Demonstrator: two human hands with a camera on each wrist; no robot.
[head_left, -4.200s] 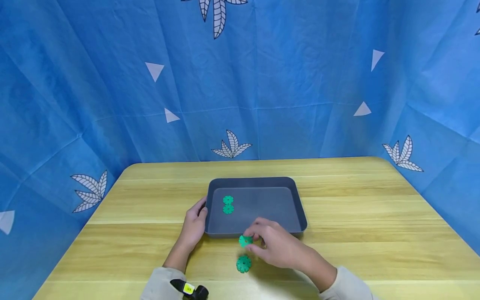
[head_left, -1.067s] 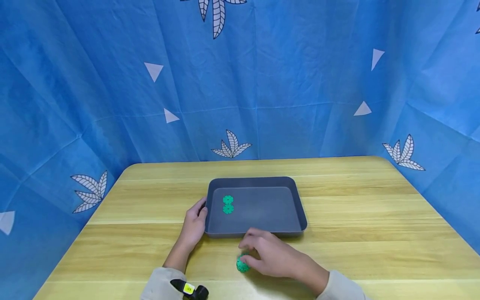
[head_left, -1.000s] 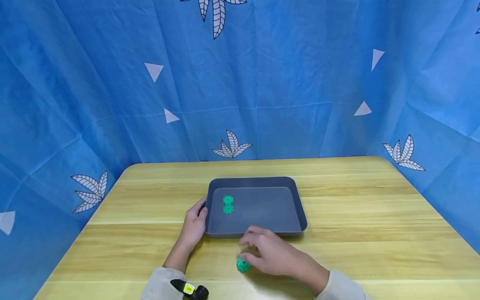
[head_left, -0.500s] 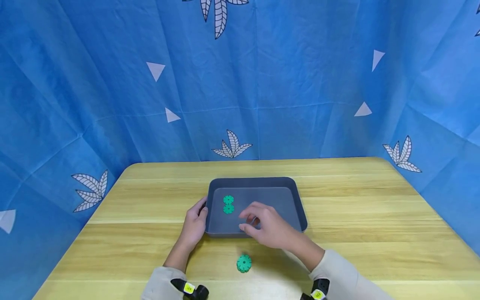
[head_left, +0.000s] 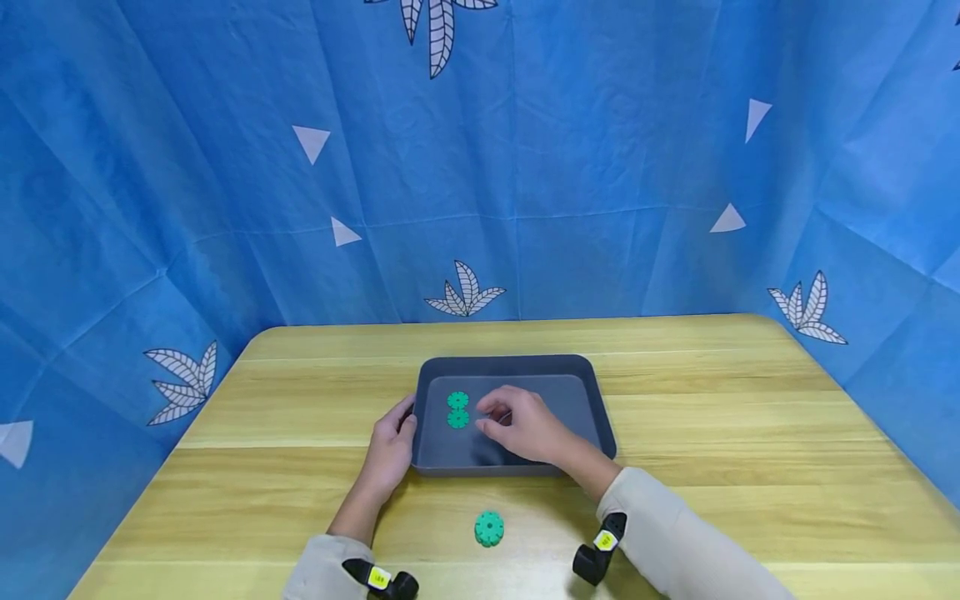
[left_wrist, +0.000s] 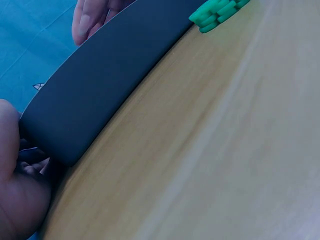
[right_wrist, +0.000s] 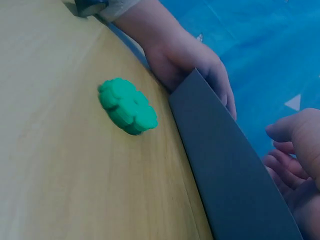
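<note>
A dark grey tray [head_left: 510, 363] sits mid-table with two green toothed discs [head_left: 457, 409] lying side by side at its left end. My left hand [head_left: 388, 454] grips the tray's left rim, thumb over the edge; the right wrist view shows this hand [right_wrist: 190, 57] against the tray wall [right_wrist: 225, 165]. My right hand [head_left: 517, 427] hovers inside the tray just right of the two discs, fingers loosely curled, with nothing visible in them. A thick green disc piece [head_left: 489, 528] lies on the table in front of the tray, also in the wrist views [right_wrist: 127, 106] [left_wrist: 218, 12].
The wooden table [head_left: 750, 433] has a rounded far edge and is closed in on three sides by a blue patterned cloth [head_left: 600, 208]. Small black cameras sit on both wrists [head_left: 598, 557].
My right hand set its green disc on the one on the table, let go, then moved forward over the tray towards the two discs. The left hand stayed on the rim.
</note>
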